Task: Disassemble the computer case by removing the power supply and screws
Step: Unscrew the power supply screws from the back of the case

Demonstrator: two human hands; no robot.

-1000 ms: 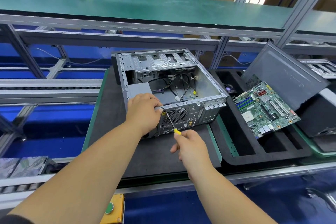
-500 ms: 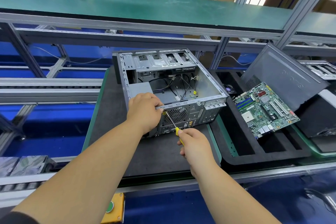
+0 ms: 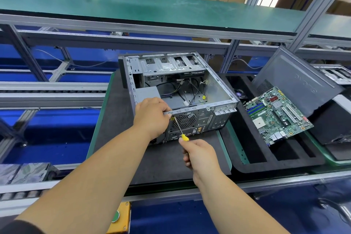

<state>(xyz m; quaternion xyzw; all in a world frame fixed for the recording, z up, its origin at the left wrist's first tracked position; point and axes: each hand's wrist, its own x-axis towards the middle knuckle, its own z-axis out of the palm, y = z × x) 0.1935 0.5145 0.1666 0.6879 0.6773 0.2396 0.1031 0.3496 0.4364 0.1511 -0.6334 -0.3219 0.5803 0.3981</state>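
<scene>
A person's left hand (image 3: 152, 116) grips the top rear edge of an open computer case (image 3: 176, 89) lying on its side on a dark mat on the tabletop (image 3: 114, 138), while the right hand (image 3: 199, 156), fingers wrapped round a yellow-handled screwdriver (image 3: 180, 129), holds the tip at the rear panel just beside the left hand's fingertips. Over the last second the right hand has shifted a little on the handle with the tip staying at the same spot, which suggests a screw there is being turned out. The grey power supply (image 3: 147, 92) sits in the case just beyond the left hand, apparently not yet freed. A green circuit board (image 3: 275, 116) lies in a black tray well to the right of both hands.
</scene>
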